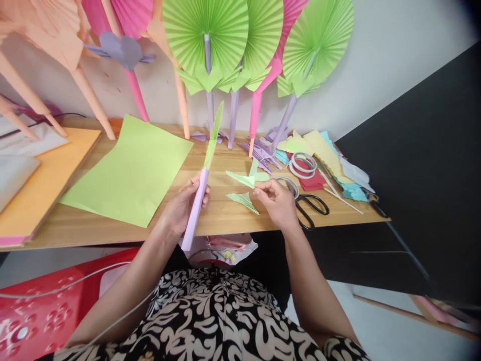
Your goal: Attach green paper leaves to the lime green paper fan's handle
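Observation:
My left hand (186, 203) is closed round a lilac paper stick (195, 213) with a folded green paper strip (213, 135) standing out of its top, held tilted over the wooden table (221, 213). My right hand (276, 200) rests near the table's front edge with fingers curled in a pinch beside a small pleated green paper piece (243, 199); what it pinches is too small to make out. Another folded green piece (246, 178) lies just beyond.
A large green sheet (131, 170) lies to the left, next to an orange board (41, 183). Black scissors (311, 206), tape rings (302, 165) and paper scraps (330, 155) sit at the right. Green and pink paper fans (205, 35) lean on the wall behind.

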`<action>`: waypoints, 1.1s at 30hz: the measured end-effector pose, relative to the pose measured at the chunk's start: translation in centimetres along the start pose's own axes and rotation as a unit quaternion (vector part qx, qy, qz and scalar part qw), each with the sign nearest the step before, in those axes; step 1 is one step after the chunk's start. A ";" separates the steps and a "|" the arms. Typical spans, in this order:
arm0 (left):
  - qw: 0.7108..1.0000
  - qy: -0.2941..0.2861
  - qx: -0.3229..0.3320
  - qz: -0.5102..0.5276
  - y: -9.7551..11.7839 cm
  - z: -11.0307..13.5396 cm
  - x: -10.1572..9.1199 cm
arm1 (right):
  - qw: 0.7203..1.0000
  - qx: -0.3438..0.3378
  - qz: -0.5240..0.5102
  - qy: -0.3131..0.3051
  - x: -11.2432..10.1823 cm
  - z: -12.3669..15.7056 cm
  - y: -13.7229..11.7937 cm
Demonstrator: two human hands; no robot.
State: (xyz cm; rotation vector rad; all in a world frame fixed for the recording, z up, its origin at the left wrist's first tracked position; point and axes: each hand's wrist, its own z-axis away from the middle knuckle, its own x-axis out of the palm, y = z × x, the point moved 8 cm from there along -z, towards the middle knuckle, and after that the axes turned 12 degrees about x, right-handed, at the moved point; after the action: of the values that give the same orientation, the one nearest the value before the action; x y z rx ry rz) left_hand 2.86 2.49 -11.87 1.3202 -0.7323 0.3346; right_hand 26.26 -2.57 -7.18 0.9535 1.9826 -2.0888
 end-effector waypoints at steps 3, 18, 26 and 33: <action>1.000 -0.006 0.017 0.004 0.3 0.0 0.3 | 0.999 -0.009 -0.033 0.003 0.1 0.5 -0.8; 0.996 -0.052 0.073 -0.027 1.7 0.8 2.2 | 0.986 -0.151 -0.077 -0.002 0.2 3.1 -3.9; 0.993 -0.045 0.087 -0.065 2.1 1.7 3.5 | 0.978 -0.208 -0.030 -0.009 0.6 3.8 -6.2; 0.988 0.008 0.136 -0.074 2.9 2.6 3.9 | 0.952 -0.048 -0.286 -0.098 2.1 3.2 -2.5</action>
State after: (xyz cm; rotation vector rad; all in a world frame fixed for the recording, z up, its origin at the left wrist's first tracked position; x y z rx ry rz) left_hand 3.17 0.04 -6.95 1.6190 -0.5845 0.3346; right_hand 22.27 -4.54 -6.24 0.1397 2.4240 -2.1954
